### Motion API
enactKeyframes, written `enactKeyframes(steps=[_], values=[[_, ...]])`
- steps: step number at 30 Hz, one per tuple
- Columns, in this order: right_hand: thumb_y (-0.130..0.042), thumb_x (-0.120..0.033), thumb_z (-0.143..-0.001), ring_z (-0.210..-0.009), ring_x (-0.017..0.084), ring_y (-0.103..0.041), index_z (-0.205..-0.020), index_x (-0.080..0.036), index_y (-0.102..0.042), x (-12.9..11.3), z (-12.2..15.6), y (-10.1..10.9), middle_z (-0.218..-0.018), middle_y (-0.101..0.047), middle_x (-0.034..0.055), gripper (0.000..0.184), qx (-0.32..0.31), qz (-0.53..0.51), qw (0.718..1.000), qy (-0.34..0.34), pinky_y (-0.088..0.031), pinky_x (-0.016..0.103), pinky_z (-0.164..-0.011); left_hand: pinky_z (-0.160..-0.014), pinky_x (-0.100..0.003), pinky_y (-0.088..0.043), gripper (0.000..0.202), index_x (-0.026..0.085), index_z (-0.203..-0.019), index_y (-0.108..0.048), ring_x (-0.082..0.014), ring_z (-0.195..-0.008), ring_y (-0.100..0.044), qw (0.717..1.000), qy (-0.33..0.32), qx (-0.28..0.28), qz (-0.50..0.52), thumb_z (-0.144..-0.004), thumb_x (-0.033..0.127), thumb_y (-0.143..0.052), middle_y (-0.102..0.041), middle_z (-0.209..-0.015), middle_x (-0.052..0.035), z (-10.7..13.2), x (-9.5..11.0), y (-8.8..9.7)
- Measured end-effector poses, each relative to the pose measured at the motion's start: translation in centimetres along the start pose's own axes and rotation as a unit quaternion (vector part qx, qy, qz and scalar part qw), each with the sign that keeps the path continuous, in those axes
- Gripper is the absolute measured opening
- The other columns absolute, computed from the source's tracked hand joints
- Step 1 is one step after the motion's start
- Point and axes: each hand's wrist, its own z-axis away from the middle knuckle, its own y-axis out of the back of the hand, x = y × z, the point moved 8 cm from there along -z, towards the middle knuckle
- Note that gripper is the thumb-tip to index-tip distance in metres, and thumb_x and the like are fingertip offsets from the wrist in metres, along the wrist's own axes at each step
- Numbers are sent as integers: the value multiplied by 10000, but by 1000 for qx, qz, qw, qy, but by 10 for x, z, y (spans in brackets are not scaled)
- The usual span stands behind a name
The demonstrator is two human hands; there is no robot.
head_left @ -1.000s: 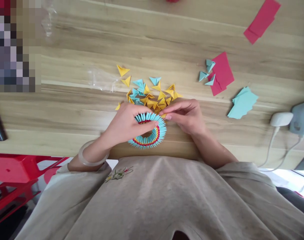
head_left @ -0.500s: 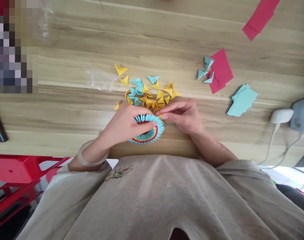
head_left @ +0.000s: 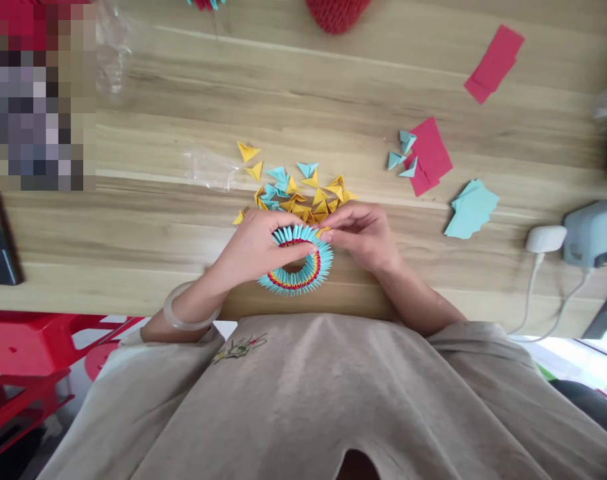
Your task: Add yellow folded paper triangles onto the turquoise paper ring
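My left hand (head_left: 256,250) grips a ring of folded paper pieces (head_left: 326,263), its thumb lying across the opening. The ring is light blue outside, with red and yellow rows inside. At the ring's upper right edge, my right hand (head_left: 368,233) pinches a yellow folded paper piece (head_left: 323,232) between thumb and fingers. The piece meets the ring there; whether it is fitted on I cannot tell. Just beyond both hands lie loose yellow folded pieces (head_left: 340,190) and light blue folded pieces (head_left: 278,177), partly hidden by my fingers.
Red paper sheets (head_left: 430,157) with several folded blue pieces (head_left: 407,141) lie to the right, near a stack of blue paper (head_left: 472,208). A white charger (head_left: 546,239) with cables sits at far right. Clear plastic (head_left: 210,170) lies left; a red woven-looking object (head_left: 338,13) stands at the far side.
The view has shifted slightly, showing more of the table's far side. The yellow piece in my right hand now shows more clearly at the ring's edge. Both hands keep their hold.
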Motion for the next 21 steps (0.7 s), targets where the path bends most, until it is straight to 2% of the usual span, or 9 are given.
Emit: enactKeyframes(steps=[4,8,12,21], values=[[-866,-220,-632,-743,130,-744,-761,-243,-788,-6,-1,2,-807,-791,-3,153,20,6,1000,22,-628,234,-724,-625,-248,-447,292,169,-909,-704,-143,-681,-589,1000,6,16,14,-692,351,-776,-706,-801,-9,-1,-4,0],[-887,-249,-590,-653,131,-721,-705,-229,-780,-10,0,3,-720,-776,-1,159,39,22,999,19,-620,247,-646,-597,-245,-436,260,162,-840,-708,-125,-625,-557,999,3,35,31,-688,355,-792,-683,-723,3,0,-2,0],[-901,-245,-555,-634,129,-717,-679,-214,-770,-12,0,0,-694,-769,2,183,30,16,999,18,-607,236,-610,-589,-244,-439,243,163,-817,-720,-119,-611,-559,998,10,43,51,-667,329,-817,-696,-725,2,2,0,-2],[-917,-256,-505,-638,126,-709,-628,-209,-753,-12,0,-6,-696,-770,5,211,33,5,999,6,-603,242,-622,-572,-249,-463,258,166,-802,-737,-134,-607,-587,994,21,69,81,-628,326,-839,-716,-719,-8,5,-1,1]])
